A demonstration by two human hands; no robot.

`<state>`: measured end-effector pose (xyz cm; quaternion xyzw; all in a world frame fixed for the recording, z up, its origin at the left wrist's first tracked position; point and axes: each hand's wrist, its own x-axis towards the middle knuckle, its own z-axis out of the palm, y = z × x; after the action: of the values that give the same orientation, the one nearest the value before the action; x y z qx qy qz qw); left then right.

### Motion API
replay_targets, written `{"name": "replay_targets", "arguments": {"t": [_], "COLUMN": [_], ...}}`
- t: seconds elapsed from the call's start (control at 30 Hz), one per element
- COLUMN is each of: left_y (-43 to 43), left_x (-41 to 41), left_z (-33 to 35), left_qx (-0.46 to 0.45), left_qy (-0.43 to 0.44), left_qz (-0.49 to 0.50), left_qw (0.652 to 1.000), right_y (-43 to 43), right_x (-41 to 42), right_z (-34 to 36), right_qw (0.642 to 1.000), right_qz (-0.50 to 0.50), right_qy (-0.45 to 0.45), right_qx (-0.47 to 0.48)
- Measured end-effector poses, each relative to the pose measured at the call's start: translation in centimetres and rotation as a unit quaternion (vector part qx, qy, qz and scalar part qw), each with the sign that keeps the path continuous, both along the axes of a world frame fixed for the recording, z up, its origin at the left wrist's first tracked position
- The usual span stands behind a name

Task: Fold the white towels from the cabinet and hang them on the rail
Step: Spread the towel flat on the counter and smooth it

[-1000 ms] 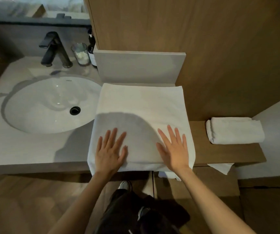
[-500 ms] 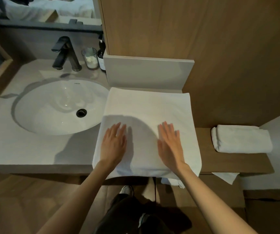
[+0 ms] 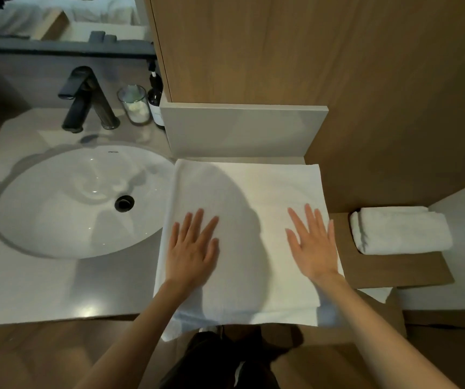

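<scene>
White towel lies spread flat in the centre of the frame on a pale counter. Its far edge runs along the foot of a grey upstand, its near edge hangs over the counter's front, and a lower layer peeks out at the bottom left corner. At upper left a black faucet stands behind the oval white sink, whose dark drain sits right of the basin's middle. Just right of the faucet stand a clear glass jar and a dark bottle, tucked against the wood panel that fills the upper right. The person's left hand rests palm down on the towel's left half, fingers straight and close together, thumb out to the side. The right hand lies palm down on the right half near the towel's right edge, fingers straight and slightly fanned. Neither hand grips the fabric, and the two are well apart. At the right of the frame a folded towel, also white, sits on a brown wooden ledge, apart from the spread one. Both bare forearms enter from the bottom edge.
</scene>
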<state>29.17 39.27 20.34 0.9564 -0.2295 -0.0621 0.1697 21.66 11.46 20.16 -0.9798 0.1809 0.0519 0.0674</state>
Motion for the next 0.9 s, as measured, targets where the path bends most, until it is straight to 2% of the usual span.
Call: {"name": "replay_targets", "arguments": {"t": [0.17, 0.3, 0.47, 0.63, 0.9], "left_y": [-1.2, -3.6, -6.8, -5.5, -4.1], "left_x": [0.9, 3.9, 8.3, 10.2, 11.1], "left_z": [1.2, 0.9, -1.0, -1.0, 0.0], "left_qx": [-0.040, -0.063, 0.033, 0.045, 0.024], "left_qy": [-0.051, -0.060, -0.025, -0.030, 0.005], "left_qz": [0.024, 0.018, -0.021, -0.016, 0.042], "left_qw": [0.998, 0.996, 0.999, 0.998, 0.999], "right_y": [1.4, 5.7, 8.7, 5.8, -1.9], "right_x": [0.7, 5.1, 11.2, 11.9, 8.1], "right_z": [0.6, 2.1, 0.7, -0.1, 0.0], "right_qw": [0.999, 0.997, 0.994, 0.999, 0.997], "right_qz": [-0.038, 0.022, 0.038, 0.046, -0.066], "right_qy": [-0.028, -0.045, -0.017, 0.011, -0.023], "right_qx": [0.022, 0.061, 0.098, 0.013, 0.020]}}
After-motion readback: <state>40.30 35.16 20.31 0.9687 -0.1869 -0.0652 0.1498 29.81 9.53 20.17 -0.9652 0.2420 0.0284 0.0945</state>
